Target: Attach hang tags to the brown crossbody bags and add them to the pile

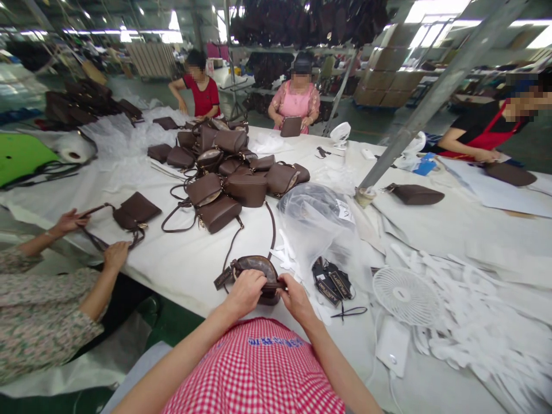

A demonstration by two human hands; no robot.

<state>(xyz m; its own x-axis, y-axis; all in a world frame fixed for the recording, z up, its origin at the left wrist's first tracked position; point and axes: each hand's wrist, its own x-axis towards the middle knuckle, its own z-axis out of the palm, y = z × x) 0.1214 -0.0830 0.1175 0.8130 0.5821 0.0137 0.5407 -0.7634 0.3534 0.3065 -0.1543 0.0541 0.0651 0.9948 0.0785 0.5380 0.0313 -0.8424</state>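
Observation:
Close to the table's front edge, a small brown bag [257, 265] lies open at the top, its patterned lining showing. My left hand [246, 292] is closed on the bag's rim. At the bag's right end my right hand [297, 296] pinches the edge or strap. A dark tag [223, 278] hangs off the bag's left side, and a thin brown strap [271, 230] loops up behind it. Several black tags [332, 282] with cords lie to the right of my right hand.
Many brown bags [245, 188] are piled ahead. A clear plastic bag [317, 215], white fan [406, 296], slanted metal pole [431, 98] and heap of white strips [487, 322] are at right. At left, a co-worker's hands [116, 255] handle another bag [135, 211]. Three people work across the table.

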